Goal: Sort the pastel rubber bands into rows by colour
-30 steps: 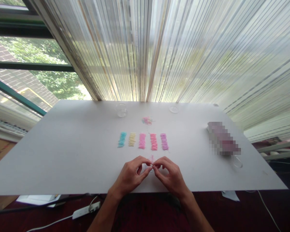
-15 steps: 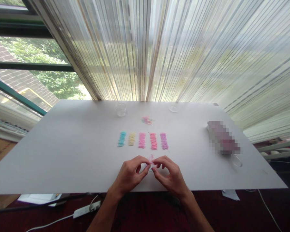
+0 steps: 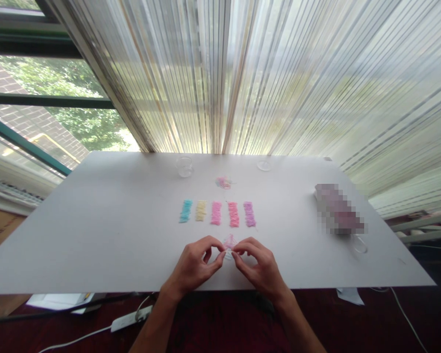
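Observation:
My left hand (image 3: 196, 264) and my right hand (image 3: 257, 264) meet near the table's front edge, each with thumb and index finger pinched. What sits between the fingertips is too small to make out. Just beyond and below them lies a small pile of thin pink and pale pieces (image 3: 229, 241). Farther up is a row of coloured bundles: teal (image 3: 185, 211), yellow (image 3: 201, 211), pink (image 3: 216, 214), coral (image 3: 233, 214) and purple (image 3: 249, 214). Behind the row lies a loose multicoloured tangle (image 3: 225, 183).
Along the back of the white table (image 3: 95, 220) stand a clear cup (image 3: 185, 167) and a clear round dish (image 3: 264, 165). A blurred reddish pouch (image 3: 338, 211) with a loop lies at the right. A window and striped curtain rise behind.
My fingertips have drawn slightly apart, with my left hand shifted a little left. More of the pile beneath them shows.

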